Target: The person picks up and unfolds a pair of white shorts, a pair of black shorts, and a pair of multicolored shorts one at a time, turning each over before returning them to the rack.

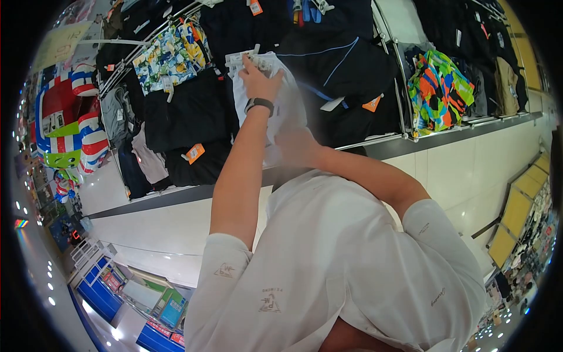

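Note:
Pale, folded pants or shorts (243, 108) lie on the display among dark clothes, with the waistband at the far end. My left hand (262, 81), with a dark band on its wrist, rests on them near the waistband. Its index finger and thumb are spread apart; the other fingers are partly hidden. Lower down, my right hand (296, 144) is over or against the same garment's near part, smeared by motion, so its fingers cannot be made out. A black garment with blue piping (334, 64) lies just right of the pale one.
Patterned shorts (170, 56) and folded black garments (182, 108) lie to the left. A bright multicoloured garment (440, 91) is on the right rack. Metal rails (390, 64) divide the display; a dark ledge (375, 146) runs along its front.

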Available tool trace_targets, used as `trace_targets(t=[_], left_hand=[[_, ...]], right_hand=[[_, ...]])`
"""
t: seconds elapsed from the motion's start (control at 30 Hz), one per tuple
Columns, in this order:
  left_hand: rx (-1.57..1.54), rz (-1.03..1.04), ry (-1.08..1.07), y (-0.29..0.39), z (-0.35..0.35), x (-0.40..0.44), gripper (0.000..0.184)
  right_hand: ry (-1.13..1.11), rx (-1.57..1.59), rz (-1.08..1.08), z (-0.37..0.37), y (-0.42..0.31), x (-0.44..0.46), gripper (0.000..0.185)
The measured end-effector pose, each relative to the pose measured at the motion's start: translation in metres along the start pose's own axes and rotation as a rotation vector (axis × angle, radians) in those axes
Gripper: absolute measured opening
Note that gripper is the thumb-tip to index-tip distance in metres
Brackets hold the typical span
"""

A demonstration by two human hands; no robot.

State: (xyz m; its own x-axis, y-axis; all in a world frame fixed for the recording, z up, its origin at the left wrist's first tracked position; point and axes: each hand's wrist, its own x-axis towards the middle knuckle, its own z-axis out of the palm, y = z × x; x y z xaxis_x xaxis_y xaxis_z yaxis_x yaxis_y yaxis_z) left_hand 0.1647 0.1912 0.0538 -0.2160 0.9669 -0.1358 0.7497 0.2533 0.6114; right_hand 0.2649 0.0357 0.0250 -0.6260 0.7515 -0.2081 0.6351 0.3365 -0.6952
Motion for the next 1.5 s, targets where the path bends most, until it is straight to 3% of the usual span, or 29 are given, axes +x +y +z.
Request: trace_targets(t=[0.2,0.23,0.27,0.33,0.4,0.43,0.47,0.53,0.6,0.8,0.87,0.9,0.93,1.0,1.1,1.17,1.2,1.33,1.4,1.5], left_hand=[[-0.083,0.019,0.04,-0.018,-0.005,0.011,0.096],[-0.096,0.089,0.079,-0.026,-0.005,0.015,0.078],[-0.097,0.084,0.075,-0.036,-0.009,0.018,0.078],[-0.453,0.066,0.008,-0.049,-0.019,0.021,0.061],[-0.861,-0.231,-0.137,-0.05,-0.047,0.012,0.046],[-0.993,-0.324,-0.204,-0.049,-0.065,0.008,0.043],[-1.124,-0.421,-0.27,-0.052,-0.083,0.003,0.041],[-1.14,-0.429,-0.289,-0.071,-0.112,0.001,0.04],[-1.205,-0.432,-0.296,-0.104,-0.131,0.008,0.041],[-1.138,-0.518,-0.379,-0.134,-0.165,0.02,0.041],[-1.047,-0.458,-0.378,-0.137,-0.17,0.025,0.04],[-0.789,-0.202,-0.39,-0.138,-0.174,0.023,0.042],[-0.791,-0.205,-0.39,-0.129,-0.177,0.024,0.042],[-0.867,-0.377,-0.302,-0.113,-0.18,0.03,0.044],[-0.797,-0.318,-0.337,-0.105,-0.185,0.029,0.046],[-0.747,-0.297,-0.351,-0.097,-0.19,0.024,0.045],[-0.696,-0.239,-0.36,-0.091,-0.193,0.019,0.045],[-0.606,-0.112,-0.408,-0.075,-0.197,0.001,0.045],[-0.601,-0.086,-0.406,-0.071,-0.198,-0.003,0.045],[-0.57,-0.058,-0.405,-0.063,-0.199,-0.013,0.046]], right_hand=[[-0.029,0.083,0.122,0.0,0.016,-0.012,0.031],[-0.033,0.084,0.123,0.011,0.027,-0.012,0.031],[0.004,0.162,0.11,0.028,0.041,-0.011,0.037],[0.037,0.245,0.101,0.057,0.071,-0.008,0.044],[-0.136,0.618,0.269,0.072,0.094,-0.006,0.058],[-0.028,0.429,0.122,0.048,0.084,-0.013,0.061],[-0.028,0.434,0.126,0.031,0.073,-0.016,0.061],[0.142,1.231,0.751,0.003,0.053,-0.017,0.061],[0.047,1.176,0.769,-0.019,0.051,-0.016,0.056],[0.112,0.819,0.656,0.019,0.086,-0.005,0.03],[0.233,0.867,0.626,0.033,0.094,-0.002,0.024],[0.263,0.864,0.622,0.036,0.097,-0.002,0.022],[0.293,0.861,0.617,0.035,0.097,-0.002,0.021],[0.225,0.899,0.688,0.031,0.098,-0.005,0.023],[0.206,0.776,0.696,0.026,0.098,-0.009,0.027],[0.153,0.438,0.639,0.023,0.098,-0.01,0.038],[0.153,0.436,0.637,0.014,0.09,-0.01,0.038],[0.487,0.239,0.355,-0.057,0.053,0.024,0.063],[0.667,0.218,0.257,-0.092,0.048,0.058,0.066],[0.65,0.163,0.261,-0.123,0.049,0.099,0.064]])
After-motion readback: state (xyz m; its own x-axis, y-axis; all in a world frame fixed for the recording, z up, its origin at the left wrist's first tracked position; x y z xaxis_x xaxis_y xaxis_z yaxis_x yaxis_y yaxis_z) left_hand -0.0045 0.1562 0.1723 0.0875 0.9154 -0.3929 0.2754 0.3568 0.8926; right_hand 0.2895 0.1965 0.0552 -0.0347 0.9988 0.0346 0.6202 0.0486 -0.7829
